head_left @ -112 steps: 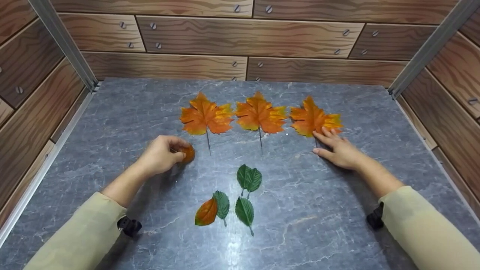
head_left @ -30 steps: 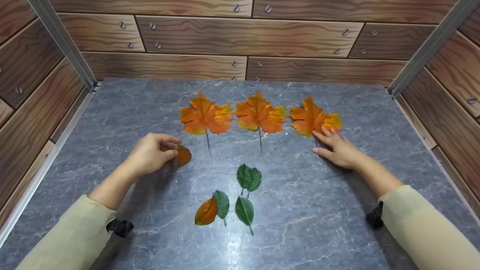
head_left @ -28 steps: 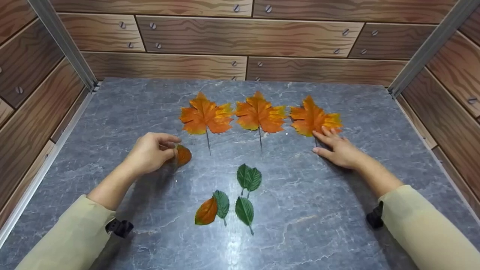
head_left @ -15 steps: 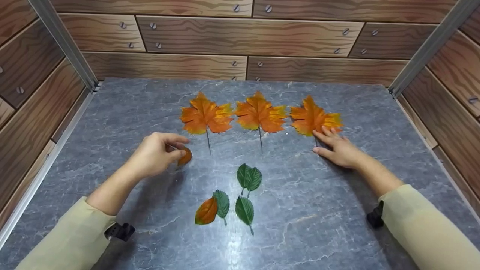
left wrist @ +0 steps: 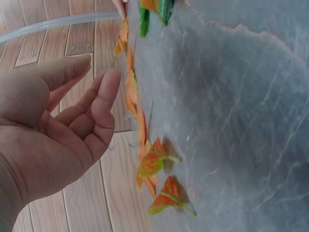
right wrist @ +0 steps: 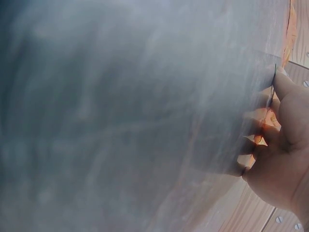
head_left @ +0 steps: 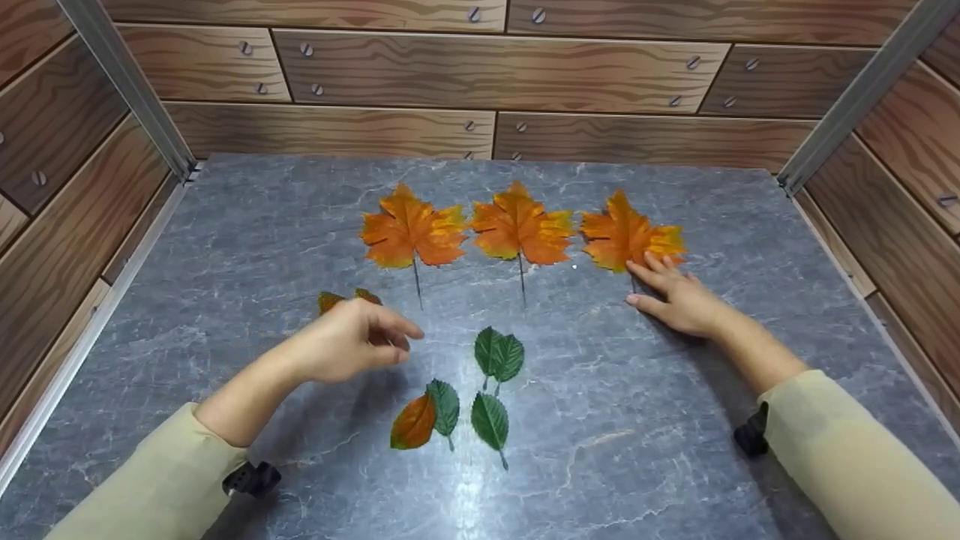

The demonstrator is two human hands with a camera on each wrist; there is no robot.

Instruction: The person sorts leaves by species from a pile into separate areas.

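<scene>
Above the table, my left hand (head_left: 360, 341) holds nothing, its fingers loosely bent and thumb apart from them. Just behind it lie two small orange-green leaves, partly covered by the hand in the head view; the left wrist view shows one leaf (left wrist: 153, 159) beside the other leaf (left wrist: 170, 195). My right hand (head_left: 679, 304) rests with spread fingers on the lower edge of the right maple leaf (head_left: 622, 229). Near my left fingertips, an orange leaf (head_left: 412, 425) overlaps a green leaf (head_left: 445, 405). More green leaves (head_left: 490, 422) lie to their right.
The middle maple leaf (head_left: 519, 229) and the left maple leaf (head_left: 411, 229) continue the row, stems toward me. Wood-patterned walls (head_left: 495, 71) enclose the grey marbled table (head_left: 637, 465) at the back and sides, with metal posts (head_left: 124, 86) at the corners.
My left hand has let go of a small orange leaf and moved right and toward me, leaving two such leaves behind it. My right hand has stayed on the maple leaf.
</scene>
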